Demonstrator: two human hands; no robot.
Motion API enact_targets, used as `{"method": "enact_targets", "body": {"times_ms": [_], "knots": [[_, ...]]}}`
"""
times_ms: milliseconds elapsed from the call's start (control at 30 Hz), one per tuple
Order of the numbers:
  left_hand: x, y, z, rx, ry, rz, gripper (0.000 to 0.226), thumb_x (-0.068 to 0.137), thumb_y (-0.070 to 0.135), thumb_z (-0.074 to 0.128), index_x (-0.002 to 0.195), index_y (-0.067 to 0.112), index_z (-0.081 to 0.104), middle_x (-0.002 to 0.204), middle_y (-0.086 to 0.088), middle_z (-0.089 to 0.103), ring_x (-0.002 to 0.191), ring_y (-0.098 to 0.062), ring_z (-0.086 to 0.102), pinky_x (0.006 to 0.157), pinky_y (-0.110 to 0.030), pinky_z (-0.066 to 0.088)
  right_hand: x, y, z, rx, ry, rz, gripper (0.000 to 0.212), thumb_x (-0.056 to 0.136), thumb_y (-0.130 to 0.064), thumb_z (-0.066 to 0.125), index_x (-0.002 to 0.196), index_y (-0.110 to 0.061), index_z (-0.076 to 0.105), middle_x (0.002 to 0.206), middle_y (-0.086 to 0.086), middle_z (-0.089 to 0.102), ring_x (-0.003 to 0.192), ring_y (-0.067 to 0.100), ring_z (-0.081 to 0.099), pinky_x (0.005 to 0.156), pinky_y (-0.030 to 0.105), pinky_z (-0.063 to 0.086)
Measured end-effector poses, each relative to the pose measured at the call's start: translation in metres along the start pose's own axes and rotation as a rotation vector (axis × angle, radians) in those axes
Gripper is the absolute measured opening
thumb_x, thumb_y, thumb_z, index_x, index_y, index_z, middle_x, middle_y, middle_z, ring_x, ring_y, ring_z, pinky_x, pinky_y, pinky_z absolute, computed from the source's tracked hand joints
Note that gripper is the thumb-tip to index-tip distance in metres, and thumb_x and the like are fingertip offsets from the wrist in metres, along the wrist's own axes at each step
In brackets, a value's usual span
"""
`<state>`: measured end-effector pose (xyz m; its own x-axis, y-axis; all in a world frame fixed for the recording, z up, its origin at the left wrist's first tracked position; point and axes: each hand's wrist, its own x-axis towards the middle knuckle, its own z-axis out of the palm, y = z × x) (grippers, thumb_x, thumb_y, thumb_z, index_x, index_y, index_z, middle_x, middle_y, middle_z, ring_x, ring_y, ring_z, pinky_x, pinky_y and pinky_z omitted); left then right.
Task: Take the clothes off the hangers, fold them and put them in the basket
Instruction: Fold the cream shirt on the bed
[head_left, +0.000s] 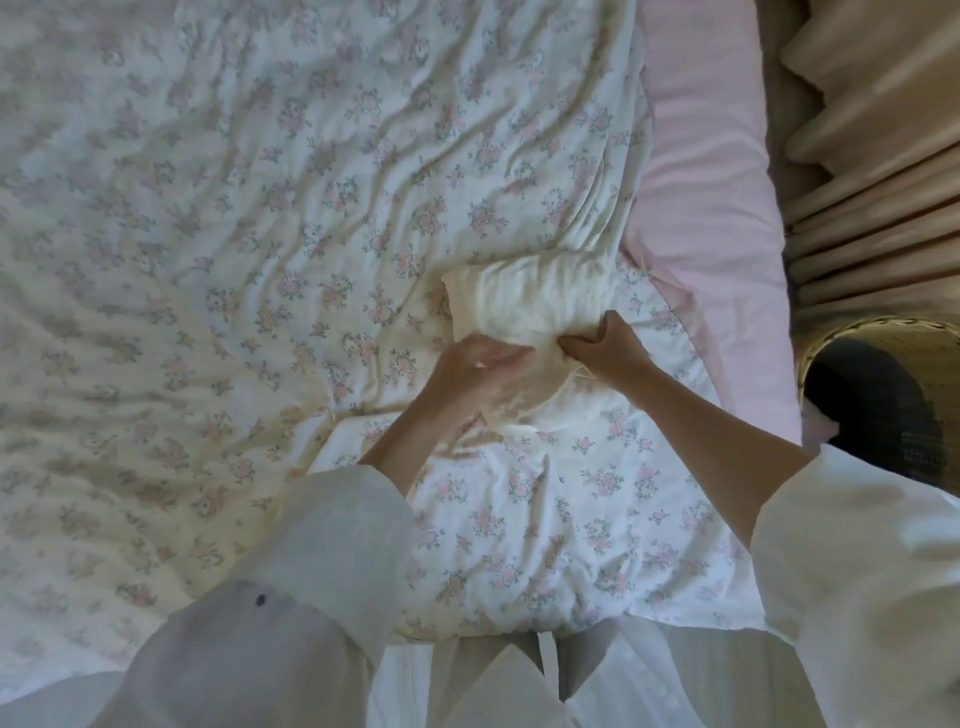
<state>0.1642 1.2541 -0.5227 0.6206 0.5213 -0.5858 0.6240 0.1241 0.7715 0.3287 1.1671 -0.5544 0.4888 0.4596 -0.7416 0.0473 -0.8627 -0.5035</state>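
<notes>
A cream-white garment, folded into a small thick bundle, lies on the floral bedspread near the bed's right side. My right hand grips the bundle's near right edge with curled fingers. My left hand rests on its near left edge, fingers extended and slightly blurred; thin fabric trails below it. A woven wicker basket stands at the right beside the bed, with dark clothing inside. No hangers are in view.
A pink sheet runs along the bed's right edge. Beige pleated curtains hang at the far right above the basket. My white sleeves and shirt fill the bottom of the view.
</notes>
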Motion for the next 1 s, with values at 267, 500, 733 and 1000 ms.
{"method": "enact_targets", "body": {"times_ms": [267, 500, 733, 1000], "knots": [[0.015, -0.004, 0.005, -0.446, 0.07, -0.51, 0.058, 0.075, 0.036, 0.076, 0.123, 0.017, 0.05, 0.108, 0.008, 0.058, 0.096, -0.011, 0.054, 0.072, -0.029, 0.046, 0.0, 0.002, 0.007, 0.251, -0.066, 0.067, 0.036, 0.077, -0.023, 0.073, 0.102, -0.007, 0.053, 0.108, 0.008, 0.063, 0.1, 0.025, 0.062, 0.09, 0.041, 0.053], [0.005, 0.014, 0.016, -0.416, 0.185, -0.252, 0.028, 0.08, 0.002, 0.067, 0.103, 0.016, 0.06, 0.09, 0.001, 0.067, 0.08, -0.01, 0.064, 0.061, -0.012, 0.051, -0.01, 0.01, -0.005, 0.437, -0.164, 0.049, 0.046, 0.078, -0.018, 0.075, 0.115, -0.004, 0.052, 0.112, 0.01, 0.065, 0.098, 0.022, 0.065, 0.087, 0.036, 0.055], [-0.004, 0.054, -0.006, 0.004, 0.058, -0.065, 0.037, 0.083, 0.005, 0.065, 0.118, 0.013, 0.054, 0.089, 0.009, 0.057, 0.078, -0.005, 0.056, 0.067, -0.018, 0.047, -0.02, -0.013, -0.055, 0.007, 0.011, -0.546, 0.123, 0.063, -0.032, 0.083, 0.15, -0.02, -0.002, 0.157, 0.0, 0.01, 0.144, 0.018, 0.011, 0.118, 0.042, 0.017], [-0.042, 0.113, -0.007, 0.495, -0.101, 0.114, 0.046, 0.084, 0.013, 0.063, 0.128, 0.022, 0.052, 0.103, 0.013, 0.056, 0.098, -0.012, 0.056, 0.08, -0.023, 0.046, -0.057, -0.043, -0.106, -0.223, -0.459, -0.585, 0.111, 0.065, -0.04, 0.082, 0.147, -0.037, 0.007, 0.15, -0.009, 0.03, 0.139, 0.005, 0.026, 0.112, 0.023, 0.027]]}}
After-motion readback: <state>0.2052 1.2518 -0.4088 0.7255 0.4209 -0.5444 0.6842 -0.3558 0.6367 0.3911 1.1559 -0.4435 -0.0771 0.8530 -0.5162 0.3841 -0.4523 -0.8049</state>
